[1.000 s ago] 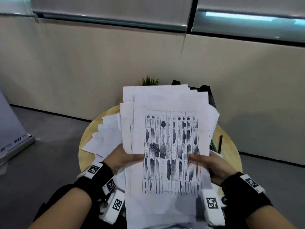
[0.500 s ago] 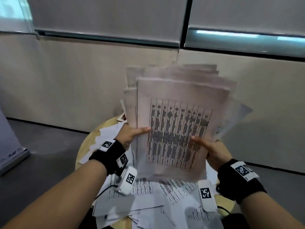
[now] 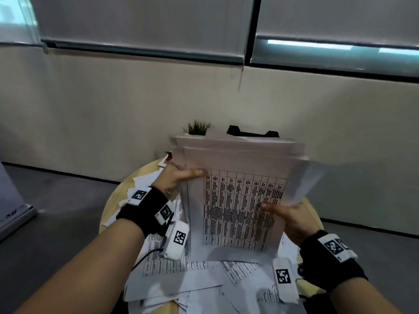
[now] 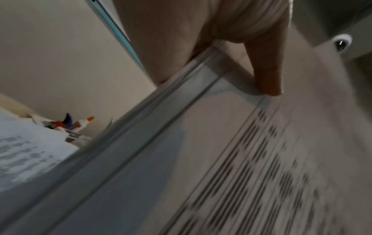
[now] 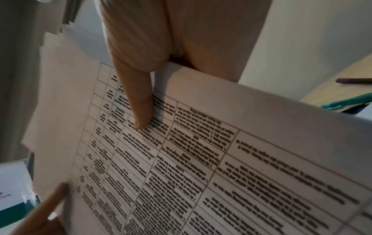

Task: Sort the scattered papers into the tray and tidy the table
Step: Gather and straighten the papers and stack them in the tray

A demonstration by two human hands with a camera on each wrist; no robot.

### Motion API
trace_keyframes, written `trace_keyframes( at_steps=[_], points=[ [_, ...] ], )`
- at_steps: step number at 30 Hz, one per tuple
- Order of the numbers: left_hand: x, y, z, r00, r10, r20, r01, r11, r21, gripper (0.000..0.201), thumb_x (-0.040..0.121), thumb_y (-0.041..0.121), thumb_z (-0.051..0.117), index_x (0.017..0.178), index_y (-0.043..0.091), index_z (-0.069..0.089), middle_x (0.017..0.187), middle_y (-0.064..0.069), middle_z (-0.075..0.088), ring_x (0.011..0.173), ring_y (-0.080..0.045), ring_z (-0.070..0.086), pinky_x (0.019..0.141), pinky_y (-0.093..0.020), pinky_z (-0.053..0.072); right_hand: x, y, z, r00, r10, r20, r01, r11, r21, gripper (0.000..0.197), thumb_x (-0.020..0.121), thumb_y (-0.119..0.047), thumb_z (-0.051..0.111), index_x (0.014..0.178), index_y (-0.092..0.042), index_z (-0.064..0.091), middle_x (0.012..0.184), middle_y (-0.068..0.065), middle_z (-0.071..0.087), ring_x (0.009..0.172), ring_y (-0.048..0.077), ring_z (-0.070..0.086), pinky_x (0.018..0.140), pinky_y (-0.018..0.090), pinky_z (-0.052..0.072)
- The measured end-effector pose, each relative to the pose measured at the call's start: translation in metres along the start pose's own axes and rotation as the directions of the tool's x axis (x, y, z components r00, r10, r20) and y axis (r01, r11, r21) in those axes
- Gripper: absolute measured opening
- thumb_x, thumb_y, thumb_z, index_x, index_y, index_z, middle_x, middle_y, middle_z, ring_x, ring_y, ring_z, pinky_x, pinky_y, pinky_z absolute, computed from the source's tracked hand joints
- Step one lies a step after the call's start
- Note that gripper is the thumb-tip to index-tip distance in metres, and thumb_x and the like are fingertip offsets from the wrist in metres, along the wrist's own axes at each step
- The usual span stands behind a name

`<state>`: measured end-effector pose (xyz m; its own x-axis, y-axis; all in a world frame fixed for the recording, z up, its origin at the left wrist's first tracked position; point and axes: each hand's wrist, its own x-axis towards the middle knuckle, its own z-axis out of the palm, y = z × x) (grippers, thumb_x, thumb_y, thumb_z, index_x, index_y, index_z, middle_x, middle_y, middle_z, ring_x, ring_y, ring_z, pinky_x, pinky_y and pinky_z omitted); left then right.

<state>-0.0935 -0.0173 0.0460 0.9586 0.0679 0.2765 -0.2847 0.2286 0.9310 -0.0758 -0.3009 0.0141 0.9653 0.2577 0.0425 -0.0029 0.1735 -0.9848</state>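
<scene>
Head view: no print on any sheet can be read. The top page of the stack of papers (image 3: 238, 200) carries a ruled table whose dark lines of text are too blurred to make out, and the wristbands bear only square black-and-white markers. Half a second ago the stack stood higher, against the wall; it has since come down closer to the round wooden table (image 3: 118, 196), and the plant (image 3: 197, 127) and black tray (image 3: 252, 132) behind it show again above its top edge. The left hand (image 3: 175, 181) pinches the stack's left edge, thumb across the front page. The right hand (image 3: 291, 219) grips the right edge lower down, thumb on the table print, fingers behind. Loose printed sheets (image 3: 204, 282) lie scattered on the table beneath both wrists. In the right wrist view a teal pen (image 5: 348, 101) lies on the wood.
</scene>
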Motion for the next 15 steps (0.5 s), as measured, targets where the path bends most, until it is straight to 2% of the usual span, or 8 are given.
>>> trace_keyframes(
  at_steps=[2, 5, 7, 8, 9, 10, 12, 15],
  points=[
    [0.004, 0.008, -0.003, 1.000, 0.018, 0.025, -0.018, 1.000, 0.001, 0.060, 0.038, 0.025, 0.093, 0.090, 0.004, 0.072, 0.091, -0.011, 0.074, 0.089, -0.028, 0.069, 0.086, -0.040, 0.055, 0.001, 0.006, -0.001, 0.999, -0.041, -0.034, 0.041, 0.999, -0.007, 0.036, 0.063, -0.008, 0.081, 0.081, 0.015, 0.058, 0.074, 0.017, 0.065, 0.072, 0.028, 0.062, 0.072, 0.034, 0.053],
    [0.005, 0.016, -0.006, 0.999, 0.001, 0.042, 0.000, 1.000, -0.009, 0.046, 0.031, 0.024, 0.093, 0.070, 0.006, 0.076, 0.074, -0.006, 0.074, 0.073, -0.018, 0.072, 0.076, -0.031, 0.059, -0.002, 0.009, 0.000, 0.998, -0.045, -0.032, 0.047, 0.997, 0.054, 0.034, 0.061, -0.002, 0.078, 0.092, 0.001, 0.065, 0.086, 0.017, 0.072, 0.082, 0.034, 0.069, 0.074, 0.042, 0.057],
    [0.003, 0.017, -0.005, 0.999, 0.005, 0.046, -0.005, 1.000, -0.002, 0.027, 0.038, 0.010, 0.085, 0.063, 0.005, 0.075, 0.066, -0.004, 0.073, 0.066, -0.014, 0.071, 0.067, -0.024, 0.058, -0.003, 0.008, 0.001, 0.999, -0.047, 0.006, 0.046, 0.997, 0.069, 0.052, 0.043, -0.017, 0.093, 0.088, -0.003, 0.070, 0.089, 0.020, 0.072, 0.085, 0.036, 0.070, 0.077, 0.046, 0.058],
    [0.000, 0.018, -0.002, 0.999, 0.010, 0.046, -0.010, 1.000, -0.004, 0.024, 0.042, 0.006, 0.080, 0.065, 0.005, 0.076, 0.068, -0.005, 0.073, 0.068, -0.015, 0.071, 0.067, -0.024, 0.058, -0.003, 0.008, 0.000, 0.999, -0.048, 0.019, 0.047, 0.996, 0.077, 0.059, 0.031, -0.025, 0.096, 0.081, -0.005, 0.074, 0.087, 0.020, 0.072, 0.083, 0.034, 0.070, 0.078, 0.046, 0.058],
    [-0.001, 0.017, 0.000, 0.998, 0.012, 0.056, -0.012, 1.000, -0.009, 0.029, 0.043, 0.006, 0.080, 0.072, 0.005, 0.076, 0.074, -0.006, 0.074, 0.073, -0.018, 0.072, 0.071, -0.027, 0.058, -0.003, 0.008, 0.000, 0.999, -0.047, 0.026, 0.044, 0.994, 0.100, 0.060, 0.025, -0.029, 0.096, 0.076, -0.006, 0.076, 0.085, 0.017, 0.073, 0.082, 0.031, 0.071, 0.077, 0.044, 0.058],
    [-0.002, 0.015, 0.001, 0.998, 0.007, 0.065, -0.006, 1.000, -0.010, 0.041, 0.040, 0.010, 0.086, 0.079, 0.005, 0.076, 0.081, -0.009, 0.075, 0.080, -0.021, 0.071, 0.076, -0.030, 0.058, -0.002, 0.007, -0.001, 0.998, -0.048, 0.026, 0.045, 0.992, 0.116, 0.058, 0.026, -0.030, 0.096, 0.075, -0.007, 0.077, 0.086, 0.015, 0.074, 0.083, 0.029, 0.072, 0.077, 0.042, 0.059],
    [-0.005, 0.008, 0.004, 0.999, -0.022, 0.023, 0.023, 0.999, -0.045, 0.060, 0.029, 0.021, 0.094, 0.084, 0.006, 0.075, 0.088, -0.010, 0.075, 0.086, -0.024, 0.071, 0.078, -0.032, 0.058, -0.001, 0.005, -0.001, 0.999, -0.048, 0.024, 0.045, 0.991, 0.124, 0.060, 0.037, -0.028, 0.095, 0.088, -0.004, 0.074, 0.094, 0.015, 0.074, 0.091, 0.032, 0.070, 0.081, 0.044, 0.057],
    [-0.007, -0.010, 0.003, 0.994, -0.092, -0.059, 0.086, 0.991, -0.105, 0.061, 0.026, 0.027, 0.095, 0.081, 0.009, 0.077, 0.087, -0.008, 0.075, 0.083, -0.022, 0.072, 0.075, -0.032, 0.058, -0.002, 0.004, 0.003, 0.999, -0.043, -0.003, 0.043, 0.987, 0.156, 0.085, 0.030, -0.037, 0.096, 0.101, 0.000, 0.066, 0.099, 0.017, 0.073, 0.097, 0.036, 0.068, 0.092, 0.051, 0.051]
  ],
)
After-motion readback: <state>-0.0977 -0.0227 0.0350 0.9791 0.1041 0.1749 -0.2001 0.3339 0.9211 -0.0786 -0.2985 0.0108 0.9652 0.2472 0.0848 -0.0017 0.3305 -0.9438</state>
